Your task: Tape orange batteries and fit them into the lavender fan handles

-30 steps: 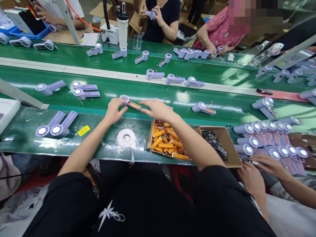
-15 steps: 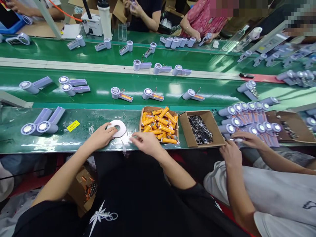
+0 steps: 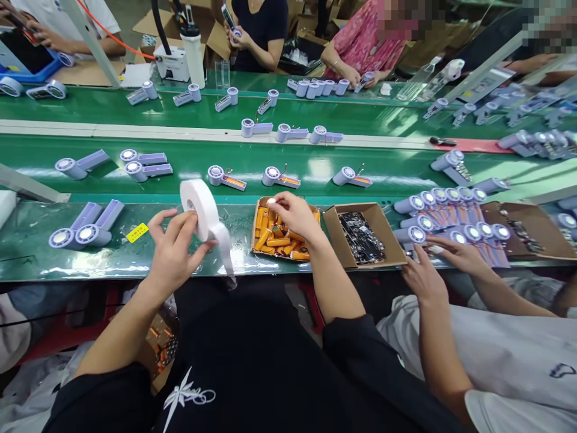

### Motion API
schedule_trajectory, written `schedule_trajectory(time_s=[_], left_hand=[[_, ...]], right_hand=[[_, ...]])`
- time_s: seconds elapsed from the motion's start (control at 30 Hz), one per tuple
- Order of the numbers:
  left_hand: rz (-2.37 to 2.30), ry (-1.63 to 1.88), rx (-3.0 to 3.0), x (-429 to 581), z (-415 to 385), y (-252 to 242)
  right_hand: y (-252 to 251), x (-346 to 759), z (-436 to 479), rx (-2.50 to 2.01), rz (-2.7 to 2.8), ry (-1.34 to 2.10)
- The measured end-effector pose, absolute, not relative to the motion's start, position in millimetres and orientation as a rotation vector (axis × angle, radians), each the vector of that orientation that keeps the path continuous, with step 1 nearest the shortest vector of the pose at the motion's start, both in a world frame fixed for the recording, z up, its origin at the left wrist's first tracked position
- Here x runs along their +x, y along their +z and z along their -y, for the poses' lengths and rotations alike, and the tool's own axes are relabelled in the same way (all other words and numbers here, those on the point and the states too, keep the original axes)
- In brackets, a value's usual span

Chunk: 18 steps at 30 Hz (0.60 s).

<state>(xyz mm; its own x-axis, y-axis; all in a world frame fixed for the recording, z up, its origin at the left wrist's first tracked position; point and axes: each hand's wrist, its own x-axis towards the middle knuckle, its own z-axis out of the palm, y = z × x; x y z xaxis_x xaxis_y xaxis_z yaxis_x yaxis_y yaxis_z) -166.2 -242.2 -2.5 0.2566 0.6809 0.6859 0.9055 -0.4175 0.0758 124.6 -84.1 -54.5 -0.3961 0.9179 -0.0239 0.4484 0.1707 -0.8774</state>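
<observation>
My left hand [image 3: 172, 251] holds a white roll of tape [image 3: 199, 208] lifted off the green bench, with a loose strip hanging down from it. My right hand [image 3: 291, 214] hovers over an open cardboard box of orange batteries [image 3: 273, 239], fingers pinched on a small white piece at its fingertips. On the belt just beyond lie three lilac handheld fan bodies with orange batteries showing [image 3: 225, 177], [image 3: 279, 177], [image 3: 350, 177].
A second cardboard box [image 3: 363, 236] of small dark parts sits right of the batteries. A neighbour's hands [image 3: 446, 255] work at rows of fan bodies [image 3: 446, 210]. Two fan bodies [image 3: 81, 227] and a yellow label [image 3: 137, 232] lie left. Other people sit across the belts.
My left hand has picked the tape roll up off the bench and raised it. My right hand has moved from the bench edge up over the battery box.
</observation>
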Motion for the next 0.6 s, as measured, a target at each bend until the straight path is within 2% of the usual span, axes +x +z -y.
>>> schedule_trajectory(time_s=[0.1, 0.17, 0.37, 0.5, 0.6], left_hand=[[1.432, -0.820, -2.270, -161.5, 244.3, 5.7], [1.390, -0.760, -2.334, -156.9, 246.1, -1.2], [1.335, -0.677, -2.488, -147.1, 256.1, -30.6], [1.284, -0.614, -2.459, -143.9, 258.3, -33.7], [1.265, -0.592, -2.434, -144.9, 257.5, -34.8]], right_hand=[[-42.3, 131.6, 100.4, -1.004, 1.408, 1.408], [-32.8, 131.7, 115.9, -0.895, 1.231, 1.449], [-21.5, 122.4, 150.0, -0.866, 1.017, 1.258], [-34.2, 97.7, 171.0, -0.868, 1.029, 1.098], [-53.0, 75.9, 189.7, -0.869, 1.031, 1.120]])
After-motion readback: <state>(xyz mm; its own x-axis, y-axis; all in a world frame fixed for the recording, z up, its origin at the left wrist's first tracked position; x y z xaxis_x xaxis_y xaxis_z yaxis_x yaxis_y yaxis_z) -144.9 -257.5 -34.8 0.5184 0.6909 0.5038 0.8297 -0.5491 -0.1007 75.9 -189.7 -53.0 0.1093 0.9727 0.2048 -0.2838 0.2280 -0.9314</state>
